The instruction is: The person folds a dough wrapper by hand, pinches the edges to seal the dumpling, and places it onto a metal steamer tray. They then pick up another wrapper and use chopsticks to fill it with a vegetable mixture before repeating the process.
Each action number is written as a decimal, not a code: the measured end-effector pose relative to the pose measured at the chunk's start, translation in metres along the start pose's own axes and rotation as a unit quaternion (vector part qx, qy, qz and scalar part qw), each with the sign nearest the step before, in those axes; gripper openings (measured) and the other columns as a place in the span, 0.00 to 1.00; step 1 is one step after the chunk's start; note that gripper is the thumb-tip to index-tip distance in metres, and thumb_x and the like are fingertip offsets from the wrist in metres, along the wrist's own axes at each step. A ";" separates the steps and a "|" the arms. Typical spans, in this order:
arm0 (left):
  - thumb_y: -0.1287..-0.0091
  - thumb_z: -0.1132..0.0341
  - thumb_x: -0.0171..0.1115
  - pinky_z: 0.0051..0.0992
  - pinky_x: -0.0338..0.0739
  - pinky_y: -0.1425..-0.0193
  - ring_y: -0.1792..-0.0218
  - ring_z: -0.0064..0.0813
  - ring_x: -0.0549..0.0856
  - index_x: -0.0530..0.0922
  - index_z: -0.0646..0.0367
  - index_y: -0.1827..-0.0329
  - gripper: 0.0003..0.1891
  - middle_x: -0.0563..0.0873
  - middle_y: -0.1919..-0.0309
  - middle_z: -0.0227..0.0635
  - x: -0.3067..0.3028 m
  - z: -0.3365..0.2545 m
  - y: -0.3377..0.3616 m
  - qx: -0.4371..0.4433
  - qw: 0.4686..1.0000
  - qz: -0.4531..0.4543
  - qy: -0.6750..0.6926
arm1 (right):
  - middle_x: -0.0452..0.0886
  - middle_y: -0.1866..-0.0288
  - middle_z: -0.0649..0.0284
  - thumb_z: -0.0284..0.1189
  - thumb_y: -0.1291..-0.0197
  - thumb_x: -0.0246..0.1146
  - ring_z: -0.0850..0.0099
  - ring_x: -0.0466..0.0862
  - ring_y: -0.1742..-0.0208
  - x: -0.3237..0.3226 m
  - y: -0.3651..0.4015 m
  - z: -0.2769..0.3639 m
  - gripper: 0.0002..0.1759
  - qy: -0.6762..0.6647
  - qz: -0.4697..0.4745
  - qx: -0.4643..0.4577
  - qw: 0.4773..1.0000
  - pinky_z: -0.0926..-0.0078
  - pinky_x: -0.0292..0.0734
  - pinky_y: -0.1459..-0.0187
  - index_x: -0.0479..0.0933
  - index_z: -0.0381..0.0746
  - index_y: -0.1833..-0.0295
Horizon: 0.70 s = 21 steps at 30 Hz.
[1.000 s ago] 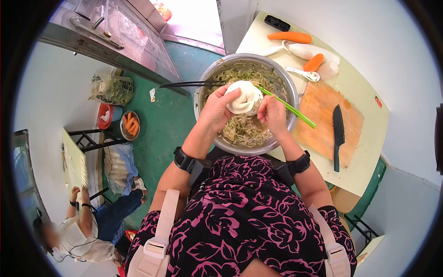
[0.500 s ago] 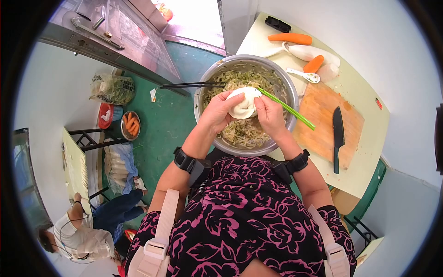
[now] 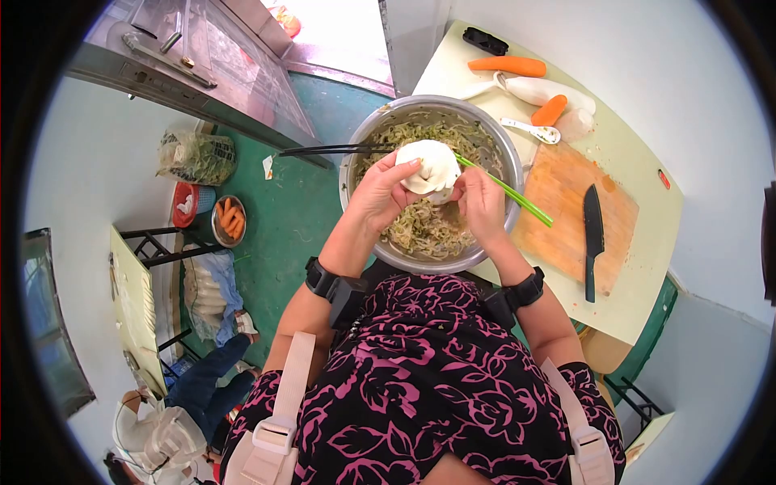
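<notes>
A white dough dumpling (image 3: 430,164) with folds along its near edge is in my left hand (image 3: 383,191), its thumb resting on the dough and its fingers beneath. My right hand (image 3: 482,202) has its fingertips pinched at the dumpling's lower right edge. Both hands are over a large steel bowl (image 3: 352,212) of shredded green and pale filling (image 3: 432,230). Black chopsticks (image 3: 335,149) lie across the bowl's left rim, and green chopsticks (image 3: 514,194) cross its right rim. What filling lies inside the dough is hidden.
On the table at right are a cutting board (image 3: 558,230), a black knife (image 3: 593,234), a white spoon (image 3: 533,131), carrots (image 3: 508,67) and a white radish (image 3: 541,93). A person (image 3: 162,436) sits at lower left. A bowl of carrots (image 3: 229,221) stands on the floor.
The dumpling has turned in my left hand, showing its smooth top and folds more. My right hand has shifted slightly right and down along its edge. The person at lower left has leaned lower.
</notes>
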<state>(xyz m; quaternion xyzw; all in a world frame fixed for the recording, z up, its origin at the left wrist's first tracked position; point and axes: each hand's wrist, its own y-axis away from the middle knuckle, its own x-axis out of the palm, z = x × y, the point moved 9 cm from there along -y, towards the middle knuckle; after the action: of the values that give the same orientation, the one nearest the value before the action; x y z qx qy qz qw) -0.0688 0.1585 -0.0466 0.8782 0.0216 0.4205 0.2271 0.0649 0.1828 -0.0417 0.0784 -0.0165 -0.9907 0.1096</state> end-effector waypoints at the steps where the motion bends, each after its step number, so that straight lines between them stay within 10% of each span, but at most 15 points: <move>1: 0.43 0.74 0.57 0.29 0.78 0.54 0.57 0.29 0.80 0.69 0.65 0.50 0.17 0.78 0.57 0.39 0.002 0.000 0.001 -0.004 1.000 0.003 0.002 | 0.72 0.84 0.62 0.33 0.40 0.51 0.76 0.70 0.83 0.001 0.000 0.004 0.15 0.026 0.004 -0.034 0.999 0.77 0.65 0.79 0.69 0.34 0.74; 15: 0.45 0.74 0.59 0.29 0.79 0.57 0.58 0.29 0.80 0.72 0.63 0.53 0.16 0.78 0.57 0.38 -0.005 0.004 0.000 0.006 0.999 -0.013 -0.037 | 0.68 0.84 0.52 0.31 0.41 0.52 0.58 0.71 0.83 0.007 0.000 0.034 0.14 0.169 -0.029 -0.166 0.971 0.69 0.63 0.80 0.66 0.35 0.77; 21: 0.44 0.73 0.58 0.34 0.78 0.54 0.54 0.32 0.78 0.69 0.63 0.50 0.17 0.76 0.54 0.40 -0.006 0.007 -0.005 0.018 0.999 -0.009 0.047 | 0.74 0.82 0.58 0.32 0.40 0.51 0.70 0.75 0.82 0.013 0.001 0.016 0.15 0.053 0.027 -0.039 0.997 0.75 0.67 0.79 0.69 0.34 0.75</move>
<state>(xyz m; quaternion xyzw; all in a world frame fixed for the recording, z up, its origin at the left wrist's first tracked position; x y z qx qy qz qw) -0.0668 0.1595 -0.0565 0.8611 0.0479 0.4585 0.2144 0.0501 0.1794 -0.0279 0.1258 0.0257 -0.9818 0.1399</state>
